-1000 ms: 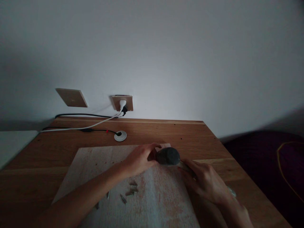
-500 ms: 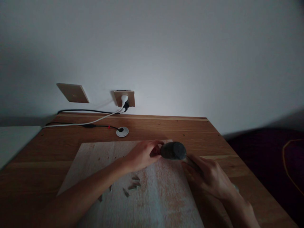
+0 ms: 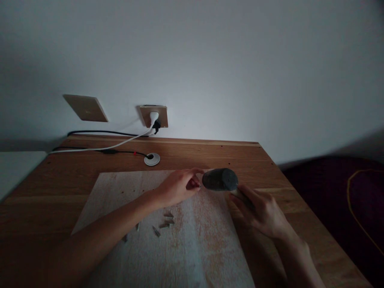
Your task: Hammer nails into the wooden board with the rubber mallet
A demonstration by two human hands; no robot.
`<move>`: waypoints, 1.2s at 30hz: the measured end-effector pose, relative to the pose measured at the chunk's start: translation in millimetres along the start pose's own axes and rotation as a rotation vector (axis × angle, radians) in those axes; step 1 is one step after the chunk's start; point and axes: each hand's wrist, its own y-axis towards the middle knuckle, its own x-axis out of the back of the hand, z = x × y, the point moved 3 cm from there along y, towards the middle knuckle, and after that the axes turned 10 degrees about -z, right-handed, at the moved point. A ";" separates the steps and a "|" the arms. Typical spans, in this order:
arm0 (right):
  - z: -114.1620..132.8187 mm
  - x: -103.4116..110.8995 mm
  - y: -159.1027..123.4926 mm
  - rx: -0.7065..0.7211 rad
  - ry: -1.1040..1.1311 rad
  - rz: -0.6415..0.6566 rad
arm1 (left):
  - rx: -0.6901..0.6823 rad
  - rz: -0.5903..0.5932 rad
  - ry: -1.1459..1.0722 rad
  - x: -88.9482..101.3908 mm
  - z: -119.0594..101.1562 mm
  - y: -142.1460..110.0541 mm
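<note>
My right hand [image 3: 262, 214] grips the handle of a mallet whose dark rounded head [image 3: 220, 179] hangs just above the far right corner of a pale wooden board [image 3: 120, 192]. My left hand [image 3: 179, 186] rests on the board beside the mallet head, fingers pinched together on something too small to make out. Several small wooden dowels [image 3: 163, 226] lie loose on the board nearer to me, below my left forearm.
The board lies on a brown wooden desk [image 3: 240, 160] against a white wall. A white cable grommet [image 3: 151, 159] sits behind the board. White and black cables [image 3: 102, 147] run to a wall socket [image 3: 153, 115]. A dark floor lies off the desk's right edge.
The mallet head has shifted to the right and lifted a little away from my left hand. My left hand has stayed at the same spot on the board.
</note>
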 end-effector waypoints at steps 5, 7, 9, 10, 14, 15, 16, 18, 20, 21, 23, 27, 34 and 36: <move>4.5 0.0 1.9 0.013 -0.008 0.051 | -0.005 0.007 -0.003 1.9 -3.2 0.7; 6.4 -0.1 2.8 0.017 -0.014 0.068 | 0.000 0.011 0.011 2.8 -4.3 1.2; 8.0 -0.4 3.9 0.015 -0.016 0.082 | 0.012 0.015 0.030 3.2 -4.5 1.5; 8.6 -0.6 4.5 0.012 -0.016 0.087 | 0.018 0.015 0.032 3.3 -4.5 1.6; 10.9 -1.0 6.6 0.006 -0.010 0.113 | 0.027 0.016 0.014 2.9 -5.2 1.7; 11.3 -1.0 6.9 0.006 -0.009 0.118 | 0.025 0.015 0.012 2.8 -5.6 1.8; 11.5 -1.0 7.1 0.005 -0.008 0.121 | 0.023 0.016 0.013 2.7 -5.9 1.9; 11.3 -1.0 7.2 0.001 -0.011 0.125 | 0.023 0.015 0.020 2.7 -6.1 2.0; 10.5 -1.2 7.1 -0.006 -0.013 0.124 | 0.028 0.017 0.028 2.7 -5.7 2.0; 10.0 -1.4 7.0 -0.008 -0.012 0.123 | 0.031 0.018 0.028 2.7 -5.4 2.0; 9.3 -1.7 6.8 -0.012 -0.007 0.125 | 0.035 0.021 0.027 2.5 -4.6 1.9; 9.6 -1.5 5.9 -0.011 0.001 0.138 | 0.038 0.019 0.025 2.2 -4.3 2.0; 9.8 -1.2 4.6 -0.009 -0.004 0.142 | 0.038 0.014 0.021 3.1 -6.3 2.3; 9.9 -1.2 5.2 -0.011 -0.005 0.141 | 0.027 0.010 0.025 3.4 -6.7 2.5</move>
